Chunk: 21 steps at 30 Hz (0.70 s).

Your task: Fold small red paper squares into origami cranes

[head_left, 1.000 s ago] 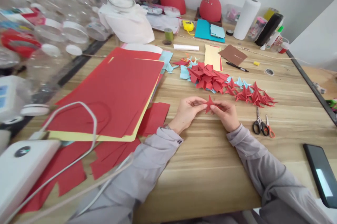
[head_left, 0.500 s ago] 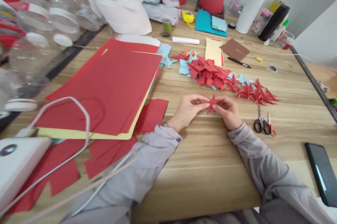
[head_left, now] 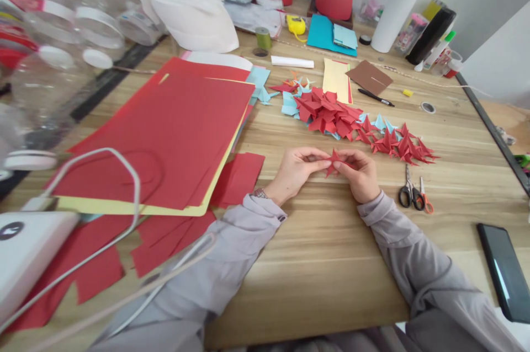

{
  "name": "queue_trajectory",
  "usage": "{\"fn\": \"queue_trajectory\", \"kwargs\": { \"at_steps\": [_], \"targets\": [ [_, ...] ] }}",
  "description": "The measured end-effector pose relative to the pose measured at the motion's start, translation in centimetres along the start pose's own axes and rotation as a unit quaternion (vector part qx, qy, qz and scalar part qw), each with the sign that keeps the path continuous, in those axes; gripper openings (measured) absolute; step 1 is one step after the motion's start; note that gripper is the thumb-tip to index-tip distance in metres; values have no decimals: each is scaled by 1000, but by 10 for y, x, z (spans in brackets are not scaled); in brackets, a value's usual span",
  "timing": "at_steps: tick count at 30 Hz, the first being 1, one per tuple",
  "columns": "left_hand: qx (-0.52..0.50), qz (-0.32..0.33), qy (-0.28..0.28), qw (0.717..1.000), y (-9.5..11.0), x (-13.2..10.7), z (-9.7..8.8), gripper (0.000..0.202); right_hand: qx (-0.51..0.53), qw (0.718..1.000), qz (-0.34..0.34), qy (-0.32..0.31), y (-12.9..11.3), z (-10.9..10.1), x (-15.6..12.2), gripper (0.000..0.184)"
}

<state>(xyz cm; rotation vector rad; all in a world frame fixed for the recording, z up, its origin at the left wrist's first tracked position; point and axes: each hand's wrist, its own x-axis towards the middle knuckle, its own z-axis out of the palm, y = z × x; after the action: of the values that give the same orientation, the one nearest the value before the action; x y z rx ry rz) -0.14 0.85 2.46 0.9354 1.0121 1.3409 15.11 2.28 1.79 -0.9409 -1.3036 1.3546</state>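
Note:
Between my two hands is a small folded red paper piece (head_left: 333, 162) with pointed tips, like an origami crane. My left hand (head_left: 298, 171) pinches its left side between thumb and fingers. On the other side my right hand (head_left: 359, 174) grips it, thumb in front and fingers curled behind, so part of the paper is hidden. Just beyond the hands lies a heap of folded red paper pieces (head_left: 327, 112), with light blue ones among them. More red paper cranes (head_left: 399, 142) with pointed tips spread to its right.
Large red paper sheets (head_left: 178, 137) and cut red pieces (head_left: 240, 178) lie left. Black-handled scissors (head_left: 408, 193) and orange-handled scissors (head_left: 426, 200) rest right, with a phone (head_left: 505, 269) nearer me. A white cable (head_left: 138, 192) crosses the left side. Plastic bottles (head_left: 45, 81) crowd the far left.
The red folded piece has turned slightly between my fingers, and its tips show a little differently. Both hands stay almost in the same place.

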Motion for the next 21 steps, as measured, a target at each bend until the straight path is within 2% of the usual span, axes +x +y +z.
{"fn": "queue_trajectory", "kwargs": {
  "at_steps": [6, 10, 14, 21],
  "targets": [
    [-8, -17, 24, 1000, -1, 0, 1, 25, -16, 1000, 26, 4, -2, 1, 1, 27],
    [-9, -19, 10, 1000, 0, -1, 2, 23, -31, 999, 9, 19, -1, 1, 1, 22],
    [-66, -54, 9, 996, 3, -1, 3, 25, 14, 999, 23, 18, 4, 1, 1, 21],
    [-87, -76, -30, 993, 7, -2, 4, 24, 60, 998, 14, -10, 2, 1, 1, 8]
  ]
}}
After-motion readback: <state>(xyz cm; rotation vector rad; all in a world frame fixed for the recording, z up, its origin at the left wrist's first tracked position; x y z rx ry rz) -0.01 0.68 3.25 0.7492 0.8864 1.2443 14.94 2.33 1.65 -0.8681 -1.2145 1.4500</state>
